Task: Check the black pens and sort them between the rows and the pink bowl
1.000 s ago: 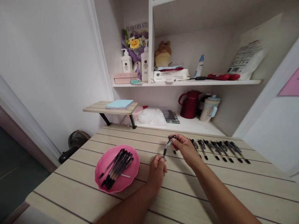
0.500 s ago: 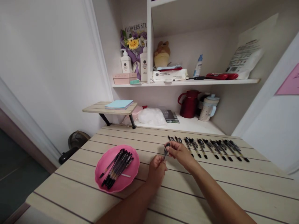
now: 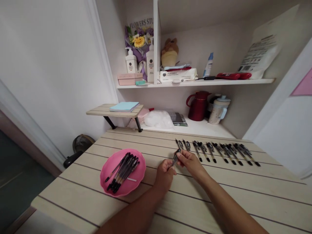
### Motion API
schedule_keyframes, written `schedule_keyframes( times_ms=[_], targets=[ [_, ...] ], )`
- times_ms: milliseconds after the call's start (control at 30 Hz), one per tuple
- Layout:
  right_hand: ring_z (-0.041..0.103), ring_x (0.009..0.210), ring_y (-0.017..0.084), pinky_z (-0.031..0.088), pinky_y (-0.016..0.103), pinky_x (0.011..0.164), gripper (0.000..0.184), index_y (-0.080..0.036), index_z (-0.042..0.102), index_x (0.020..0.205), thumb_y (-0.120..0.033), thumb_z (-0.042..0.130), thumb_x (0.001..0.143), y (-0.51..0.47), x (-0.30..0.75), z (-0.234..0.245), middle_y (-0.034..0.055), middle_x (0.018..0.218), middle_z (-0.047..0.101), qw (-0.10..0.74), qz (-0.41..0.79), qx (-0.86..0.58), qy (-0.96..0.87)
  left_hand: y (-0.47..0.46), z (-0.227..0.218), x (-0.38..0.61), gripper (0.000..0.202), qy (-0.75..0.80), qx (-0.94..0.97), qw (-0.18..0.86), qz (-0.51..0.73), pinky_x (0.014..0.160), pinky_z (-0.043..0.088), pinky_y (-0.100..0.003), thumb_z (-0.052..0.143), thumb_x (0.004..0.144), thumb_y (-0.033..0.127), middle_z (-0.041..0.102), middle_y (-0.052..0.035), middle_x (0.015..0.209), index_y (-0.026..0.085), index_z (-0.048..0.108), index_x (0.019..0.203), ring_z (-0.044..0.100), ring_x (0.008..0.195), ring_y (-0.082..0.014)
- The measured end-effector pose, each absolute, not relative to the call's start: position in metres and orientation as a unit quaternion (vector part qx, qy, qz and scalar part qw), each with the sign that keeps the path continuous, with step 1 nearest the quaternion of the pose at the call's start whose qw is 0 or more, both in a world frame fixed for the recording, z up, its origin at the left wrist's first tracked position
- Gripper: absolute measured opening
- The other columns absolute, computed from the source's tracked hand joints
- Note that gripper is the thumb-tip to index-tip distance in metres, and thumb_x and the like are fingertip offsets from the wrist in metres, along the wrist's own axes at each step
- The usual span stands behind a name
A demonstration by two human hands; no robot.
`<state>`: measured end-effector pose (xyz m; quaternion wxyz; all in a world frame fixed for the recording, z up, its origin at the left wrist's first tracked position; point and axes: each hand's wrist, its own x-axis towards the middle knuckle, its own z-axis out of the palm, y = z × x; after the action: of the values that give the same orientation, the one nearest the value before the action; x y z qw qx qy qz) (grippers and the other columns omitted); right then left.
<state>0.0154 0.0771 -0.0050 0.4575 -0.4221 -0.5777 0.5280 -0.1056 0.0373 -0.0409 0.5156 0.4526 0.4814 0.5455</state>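
Note:
A pen [image 3: 175, 157] with a black cap is held above the middle of the table between both hands. My left hand [image 3: 166, 173] is closed round its lower part. The fingers of my right hand [image 3: 190, 161] pinch it near the capped upper end. To the left, a pink scalloped plate [image 3: 106, 169] holds a bundle of black pens [image 3: 124, 171] and a small white stick [image 3: 132, 179]. Beyond my right hand, a row of black pens [image 3: 225, 152] lies on the table, most side by side and some overlapping.
The slatted wooden table [image 3: 200, 204] carries a small raised stand [image 3: 97, 110] with blue paper [image 3: 124, 106] at its back left. Behind are a red jug [image 3: 198, 107], a pale cup [image 3: 217, 112] and a white plastic bag [image 3: 159, 119]. A shelf [image 3: 207, 82] with bottles runs above.
Both hands and the pen have shifted slightly right in the view. The pen looks more tilted to the right. Both hands still grip it, and the view itself has moved a little.

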Motion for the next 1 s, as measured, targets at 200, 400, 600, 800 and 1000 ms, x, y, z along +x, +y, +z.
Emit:
schedule_keyframes(
  times_ms=[200,400,600,800,1000],
  targets=[
    [0.040,0.040,0.010,0.029,0.023,0.041,0.042,-0.018,0.055,0.077,-0.057,0.041,0.076,0.056,0.026,-0.029,-0.0032,0.052,0.049,0.456,0.480,-0.478,-0.577,0.017,-0.005,-0.116,0.020,0.529,0.629,0.316,0.474,0.062,0.038,-0.024,0.042,0.079,0.022,0.058,0.0002,0.071,0.020,0.057,0.091,0.050,0.066,-0.0128],
    [0.047,0.053,0.014,0.035,0.025,0.052,0.039,-0.020,0.053,0.063,-0.052,0.040,0.078,0.051,0.026,-0.051,-0.0016,0.054,0.051,0.380,0.329,-0.498,-0.707,-0.011,0.057,-0.170,0.024,0.642,0.704,-0.007,0.303,0.077,0.036,-0.031,0.042,0.081,0.024,0.059,-0.0063,0.087,0.022,0.063,0.089,0.051,0.084,-0.0194],
    [0.050,0.057,0.015,0.036,0.025,0.056,0.035,-0.020,0.056,0.065,-0.048,0.039,0.079,0.049,0.023,-0.047,-0.0012,0.057,0.055,0.358,0.302,-0.493,-0.734,-0.019,0.055,-0.245,0.029,0.806,0.580,-0.050,0.106,0.069,0.037,-0.028,0.035,0.084,0.023,0.060,-0.0121,0.092,0.016,0.061,0.092,0.056,0.084,-0.0202],
    [0.050,0.058,0.016,0.035,0.026,0.057,0.032,-0.021,0.056,0.065,-0.044,0.041,0.079,0.049,0.022,-0.047,-0.0010,0.058,0.056,0.361,0.300,-0.494,-0.731,-0.018,0.040,-0.262,0.027,0.827,0.561,-0.010,0.038,0.067,0.039,-0.031,0.036,0.083,0.023,0.063,-0.0154,0.093,0.013,0.058,0.095,0.059,0.083,-0.0254],
    [0.054,0.062,0.016,0.038,0.026,0.059,0.030,-0.021,0.053,0.065,-0.042,0.039,0.082,0.046,0.021,-0.045,-0.0001,0.061,0.059,0.346,0.276,-0.492,-0.750,-0.017,0.050,-0.254,0.024,0.816,0.575,-0.022,0.056,0.067,0.040,-0.033,0.043,0.079,0.026,0.063,-0.0163,0.091,0.012,0.059,0.091,0.059,0.082,-0.0263]
  ],
)
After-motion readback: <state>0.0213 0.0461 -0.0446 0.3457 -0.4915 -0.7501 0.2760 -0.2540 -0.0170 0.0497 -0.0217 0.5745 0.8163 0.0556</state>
